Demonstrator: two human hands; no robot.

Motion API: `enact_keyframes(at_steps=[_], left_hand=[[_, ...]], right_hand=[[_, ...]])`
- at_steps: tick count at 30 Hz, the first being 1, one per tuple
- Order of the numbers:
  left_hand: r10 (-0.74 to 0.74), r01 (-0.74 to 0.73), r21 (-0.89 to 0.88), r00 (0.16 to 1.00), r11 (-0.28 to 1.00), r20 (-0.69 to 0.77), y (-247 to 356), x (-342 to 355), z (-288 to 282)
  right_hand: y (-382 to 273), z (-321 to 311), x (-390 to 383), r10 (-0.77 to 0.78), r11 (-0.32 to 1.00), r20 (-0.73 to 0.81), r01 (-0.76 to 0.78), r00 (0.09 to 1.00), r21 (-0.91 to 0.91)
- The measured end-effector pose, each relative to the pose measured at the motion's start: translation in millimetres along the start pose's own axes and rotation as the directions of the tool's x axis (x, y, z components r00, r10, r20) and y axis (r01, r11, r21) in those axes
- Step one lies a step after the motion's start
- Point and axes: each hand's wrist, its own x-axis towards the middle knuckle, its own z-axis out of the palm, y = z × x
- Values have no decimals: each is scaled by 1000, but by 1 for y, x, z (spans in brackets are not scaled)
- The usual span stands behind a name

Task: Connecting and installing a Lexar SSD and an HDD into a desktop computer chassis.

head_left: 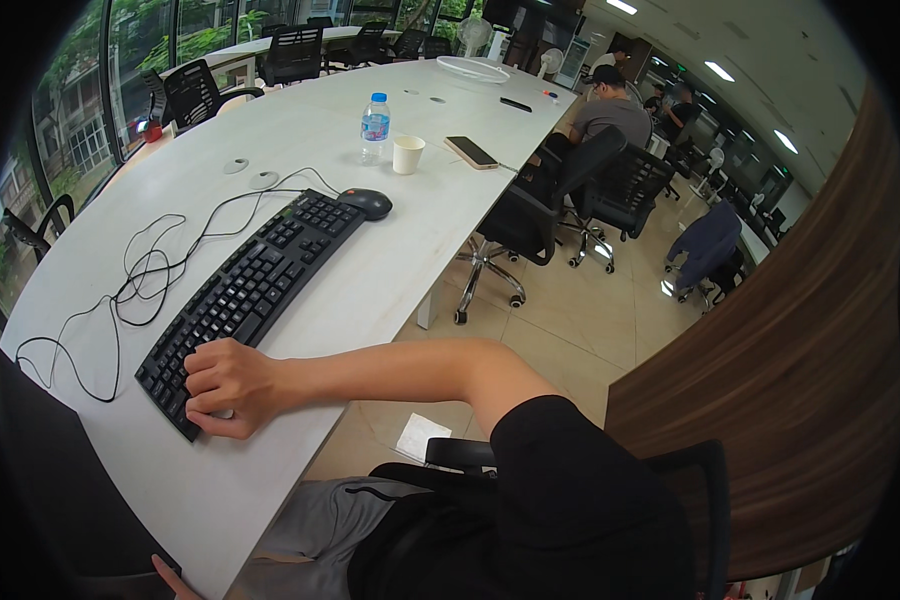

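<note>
A black keyboard (260,285) lies slanted across the white table. My right hand (232,388) rests on its near end, fingers curled in and closed. A small pale patch shows under the palm, but what it is stays unclear. At the lower left edge only a bit of my left hand (173,578) shows: a finger stretched out at the corner of a dark flat panel (80,480). The rest of that hand is out of the picture. Beyond the keyboard's far end sits a black mouse (366,203).
Tangled black cables (150,270) lie left of the keyboard. Farther up the table (300,400) stand a water bottle (374,130) and a paper cup (408,154), with a phone (471,152) beside them. Office chairs (560,190) and a seated person (610,110) are to the right.
</note>
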Motion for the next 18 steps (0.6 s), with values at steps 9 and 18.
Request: enact_keyframes(at_steps=[9, 18], left_hand=[[-70, 71, -489, 997, 869, 21, -17, -9, 21], [-184, 218, -477, 976, 852, 119, -36, -9, 51]], right_hand=[[-1, 0, 1, -4, 1000, 14, 4, 1000, 8], [-1, -4, 0, 0, 1000, 38, -1, 999, 4]])
